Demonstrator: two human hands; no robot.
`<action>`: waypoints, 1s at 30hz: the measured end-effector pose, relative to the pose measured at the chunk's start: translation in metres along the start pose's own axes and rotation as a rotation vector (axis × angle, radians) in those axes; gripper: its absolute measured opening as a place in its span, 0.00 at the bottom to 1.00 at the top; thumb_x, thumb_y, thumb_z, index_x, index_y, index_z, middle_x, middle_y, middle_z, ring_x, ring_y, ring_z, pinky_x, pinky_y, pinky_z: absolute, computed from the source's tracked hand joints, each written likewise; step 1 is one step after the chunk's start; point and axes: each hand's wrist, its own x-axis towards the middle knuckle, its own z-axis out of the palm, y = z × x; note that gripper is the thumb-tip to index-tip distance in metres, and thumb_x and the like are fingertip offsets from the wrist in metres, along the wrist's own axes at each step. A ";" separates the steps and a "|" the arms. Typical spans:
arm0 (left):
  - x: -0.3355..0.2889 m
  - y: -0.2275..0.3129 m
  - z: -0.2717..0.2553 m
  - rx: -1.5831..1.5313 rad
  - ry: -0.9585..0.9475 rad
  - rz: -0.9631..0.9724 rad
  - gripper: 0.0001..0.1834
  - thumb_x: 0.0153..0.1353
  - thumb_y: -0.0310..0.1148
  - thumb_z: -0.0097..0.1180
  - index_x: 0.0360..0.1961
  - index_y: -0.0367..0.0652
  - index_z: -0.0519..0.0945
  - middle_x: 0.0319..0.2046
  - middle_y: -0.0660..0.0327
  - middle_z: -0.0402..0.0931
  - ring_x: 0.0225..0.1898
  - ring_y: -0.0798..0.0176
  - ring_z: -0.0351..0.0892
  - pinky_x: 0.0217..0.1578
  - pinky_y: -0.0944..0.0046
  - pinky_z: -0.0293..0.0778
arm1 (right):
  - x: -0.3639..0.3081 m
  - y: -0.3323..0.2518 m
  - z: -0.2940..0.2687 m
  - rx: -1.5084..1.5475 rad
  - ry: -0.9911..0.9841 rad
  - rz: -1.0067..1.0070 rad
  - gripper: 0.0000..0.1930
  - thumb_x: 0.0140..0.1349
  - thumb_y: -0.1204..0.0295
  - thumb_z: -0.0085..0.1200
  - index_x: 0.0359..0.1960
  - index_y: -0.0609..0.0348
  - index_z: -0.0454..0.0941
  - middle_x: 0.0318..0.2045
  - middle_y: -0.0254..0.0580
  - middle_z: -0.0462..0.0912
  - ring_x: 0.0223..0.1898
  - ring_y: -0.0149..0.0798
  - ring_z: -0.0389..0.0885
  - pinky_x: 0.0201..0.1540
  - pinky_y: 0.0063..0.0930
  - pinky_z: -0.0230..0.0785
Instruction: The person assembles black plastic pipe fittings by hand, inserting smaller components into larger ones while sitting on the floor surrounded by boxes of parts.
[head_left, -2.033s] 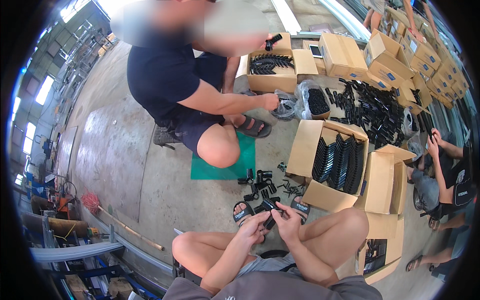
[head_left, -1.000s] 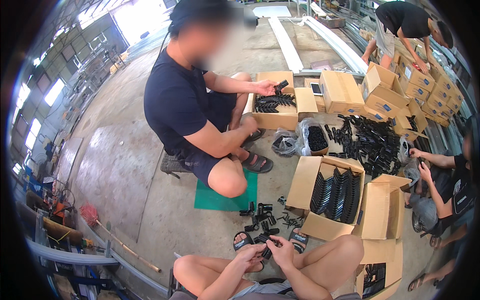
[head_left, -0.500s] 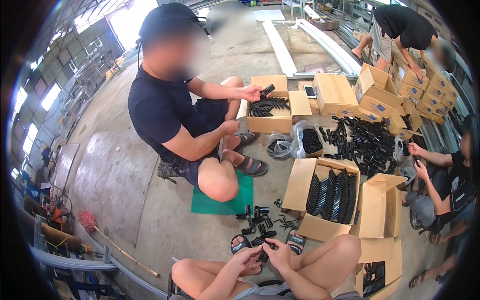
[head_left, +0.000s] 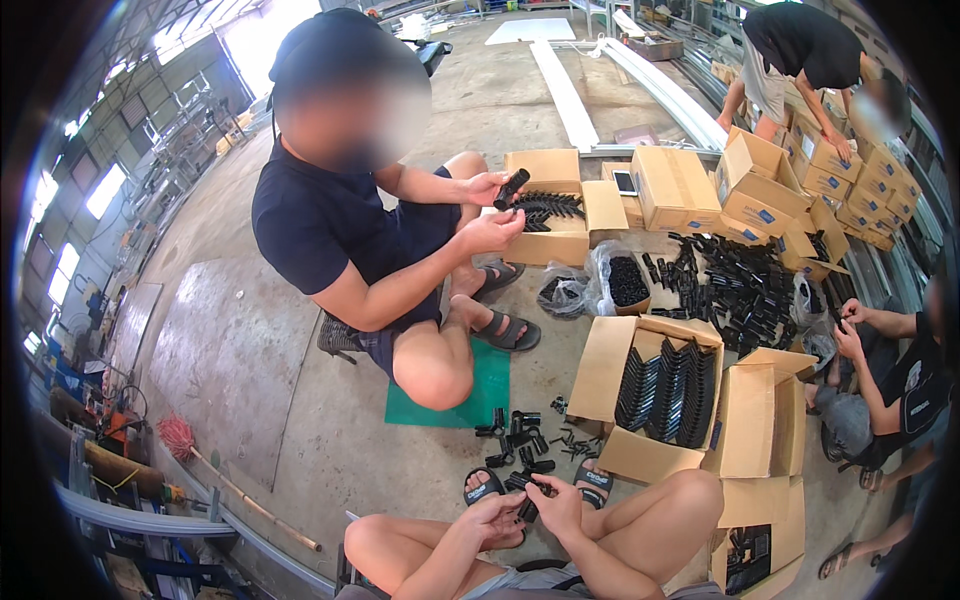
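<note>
Low between my knees, my left hand (head_left: 493, 517) and my right hand (head_left: 556, 506) are both closed on a black tubular fitting (head_left: 527, 511). The fingers partly cover it, so its full shape is hidden. Beyond my sandals, several loose black fittings (head_left: 521, 431) lie in a small heap on the floor. To their right are scattered small dark pieces, possibly screws (head_left: 577, 443). An open cardboard box (head_left: 648, 462) stands right of these, packed with rows of black angled fittings (head_left: 665, 392).
Opposite me on the left sits a co-worker (head_left: 330, 225) holding a black fitting, beside another open box (head_left: 545, 250). A large pile of black parts (head_left: 740, 290) covers the floor at right. Other people work there and by stacked cartons (head_left: 860, 185). A broom (head_left: 255, 505) lies left.
The seated co-worker has raised one hand from the lap to the black fitting and tilted it more upright. My own hands have hardly moved and keep hold of their fitting.
</note>
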 end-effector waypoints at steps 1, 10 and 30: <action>-0.007 0.001 0.007 0.009 0.009 0.000 0.10 0.62 0.36 0.63 0.42 0.47 0.79 0.38 0.69 0.75 0.46 0.68 0.75 0.57 0.46 0.71 | 0.001 0.002 -0.001 -0.017 0.000 -0.006 0.16 0.55 0.64 0.67 0.43 0.60 0.86 0.22 0.34 0.83 0.23 0.22 0.73 0.26 0.20 0.66; -0.010 -0.005 0.005 0.101 0.022 0.086 0.05 0.66 0.35 0.58 0.37 0.47 0.78 0.26 0.67 0.69 0.26 0.68 0.68 0.44 0.51 0.76 | -0.002 0.016 0.001 -0.113 -0.022 -0.081 0.16 0.54 0.63 0.67 0.42 0.58 0.86 0.31 0.45 0.86 0.28 0.32 0.81 0.33 0.25 0.72; -0.006 -0.011 0.001 0.022 0.010 0.129 0.15 0.65 0.37 0.59 0.50 0.46 0.75 0.45 0.66 0.76 0.51 0.64 0.73 0.55 0.50 0.70 | -0.001 0.005 0.002 -0.061 -0.019 -0.093 0.16 0.55 0.64 0.67 0.44 0.56 0.86 0.28 0.43 0.84 0.25 0.29 0.76 0.29 0.24 0.68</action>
